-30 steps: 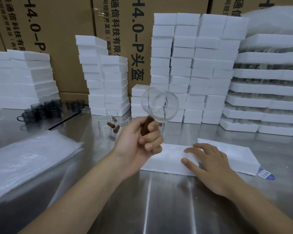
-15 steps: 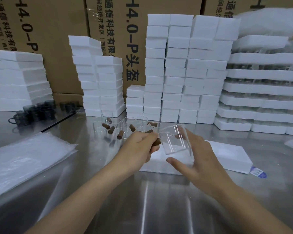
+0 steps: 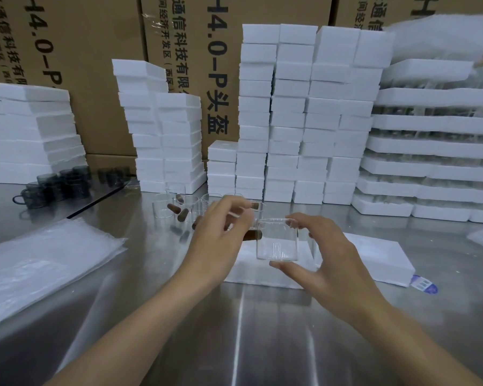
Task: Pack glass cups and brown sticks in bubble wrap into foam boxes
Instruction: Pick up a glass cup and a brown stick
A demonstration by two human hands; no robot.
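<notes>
The glass cup [image 3: 278, 242] is up in the air, just above the flat foam box [image 3: 374, 254] on the desk [image 3: 262, 330]. A brown stick [image 3: 253, 235] pokes out at its left side. The right hand [image 3: 329, 254] pinches the cup, with the thumb under the bottom and the fingers [image 3: 304, 221] on the rim. The left hand [image 3: 218, 240] is by the stick with its fingers loosely apart. I cannot tell if it holds the stick. Glass is slippery, so a firm, gentle hold is best, and the cup should be carried low to the bubble wrap [image 3: 45, 263].
</notes>
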